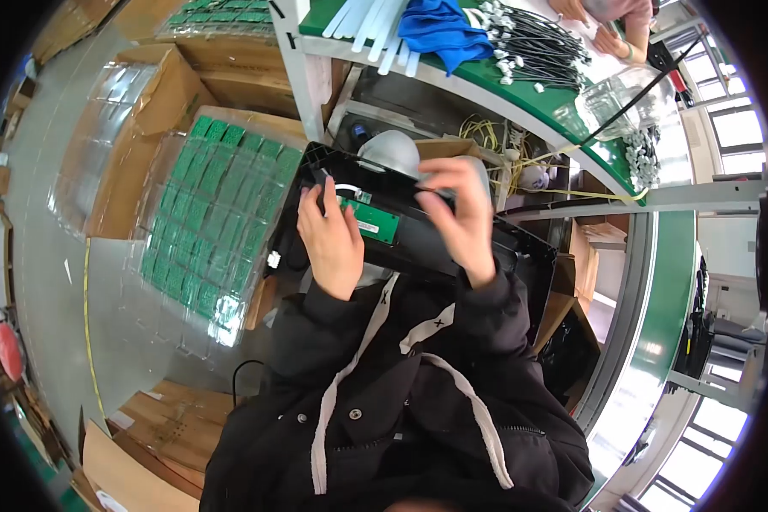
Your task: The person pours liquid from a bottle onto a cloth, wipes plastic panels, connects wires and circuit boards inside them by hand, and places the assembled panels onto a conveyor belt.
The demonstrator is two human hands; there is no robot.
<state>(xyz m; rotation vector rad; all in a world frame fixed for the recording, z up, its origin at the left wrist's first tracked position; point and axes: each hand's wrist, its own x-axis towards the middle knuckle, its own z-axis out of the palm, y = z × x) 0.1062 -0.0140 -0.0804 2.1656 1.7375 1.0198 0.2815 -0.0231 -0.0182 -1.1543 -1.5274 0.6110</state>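
Note:
A long black housing lies across my lap, tilted down to the right. Inside its left part sits a green circuit board with a white label, and a white wire runs to the board's upper edge. My left hand rests over the housing's left end, fingers apart, thumb beside the board. Near its fingertips is a small dark piece that I cannot make out. Above the housing's middle, my right hand is raised and blurred, with thumb and forefinger curved; what lies between them is unclear.
Clear plastic trays of green boards stand at my left by cardboard boxes. Ahead, a green bench carries a blue cloth, black cables with white plugs and white strips. Another person's hands are beyond it.

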